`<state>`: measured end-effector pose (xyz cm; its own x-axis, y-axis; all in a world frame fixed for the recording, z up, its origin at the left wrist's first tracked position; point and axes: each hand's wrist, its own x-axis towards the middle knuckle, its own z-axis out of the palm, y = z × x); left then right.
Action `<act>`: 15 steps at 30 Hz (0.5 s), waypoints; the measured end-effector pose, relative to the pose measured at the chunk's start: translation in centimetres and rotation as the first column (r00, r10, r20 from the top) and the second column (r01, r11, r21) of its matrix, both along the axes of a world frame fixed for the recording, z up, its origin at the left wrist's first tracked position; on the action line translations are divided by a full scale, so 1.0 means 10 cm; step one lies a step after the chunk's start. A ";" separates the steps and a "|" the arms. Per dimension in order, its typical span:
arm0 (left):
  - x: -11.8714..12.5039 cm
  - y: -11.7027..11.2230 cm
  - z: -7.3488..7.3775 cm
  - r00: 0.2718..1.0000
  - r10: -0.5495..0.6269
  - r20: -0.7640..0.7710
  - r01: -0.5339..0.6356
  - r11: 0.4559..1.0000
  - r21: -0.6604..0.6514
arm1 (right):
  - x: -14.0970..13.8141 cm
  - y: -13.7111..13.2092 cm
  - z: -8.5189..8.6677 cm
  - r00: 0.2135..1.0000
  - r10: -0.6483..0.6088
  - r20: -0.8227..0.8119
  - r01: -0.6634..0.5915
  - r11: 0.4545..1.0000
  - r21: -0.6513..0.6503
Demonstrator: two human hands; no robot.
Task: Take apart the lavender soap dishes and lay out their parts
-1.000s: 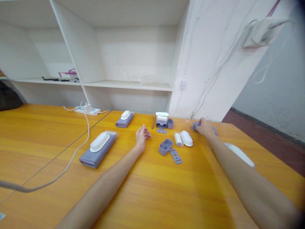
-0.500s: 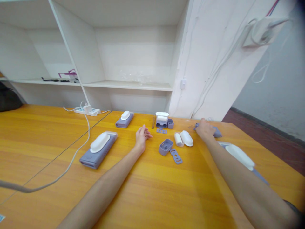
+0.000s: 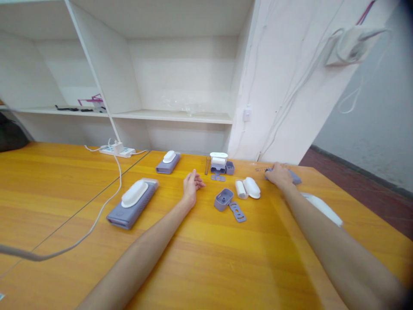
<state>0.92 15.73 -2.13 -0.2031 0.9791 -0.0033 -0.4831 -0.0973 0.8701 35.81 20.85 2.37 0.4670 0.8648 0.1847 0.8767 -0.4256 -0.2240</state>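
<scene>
Tabletop [image 3: 206, 267] in front, resting the left hand [image 3: 191, 186] on it near twelve o'clock, holding nothing, letting the thumb stand apart from loosely curled fingers. Bending the right hand [image 3: 280, 175] over a purple part [image 3: 296, 177] at one o'clock, touching it, showing purple on both sides of the hand but hiding the fingertips; being unable to tell whether clamping it or merely covering it. Noticing a white cover [image 3: 252, 188] at eight o'clock from that hand, just beside a white cylinder [image 3: 240, 189], and at four a white shell [image 3: 322, 209], partly behind the forearm. Seeing an open purple box [image 3: 221, 204] at four o'clock from the left hand, near a holed purple plate [image 3: 238, 212]. Finding at two o'clock from the left hand a white-topped block [image 3: 218, 159], just beside a small purple cup [image 3: 229, 168]. Seeing two purple cases toward eleven o'clock, a nearer one and a smaller-looking farther one, both bearing white covers.
</scene>
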 end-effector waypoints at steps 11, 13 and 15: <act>0.00 -0.02 0.00 1.000 0.005 -0.008 -0.005 1.000 0.017 | -0.13 0.01 -0.03 0.988 -0.144 -0.052 0.150 0.979 0.138; 0.01 -0.02 0.01 1.000 0.008 -0.009 -0.008 1.000 0.013 | -0.13 0.03 -0.06 0.982 -0.177 -0.065 0.184 0.975 0.124; 0.01 -0.01 0.01 1.000 0.006 -0.010 -0.006 1.000 0.006 | -0.10 0.06 -0.09 0.986 -0.161 -0.045 0.165 0.981 0.103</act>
<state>1.01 15.59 -1.99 -0.2092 0.9779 0.0040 -0.4742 -0.1050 0.8741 34.82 21.46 1.50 0.6082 0.7531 0.2509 0.7879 -0.5343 -0.3061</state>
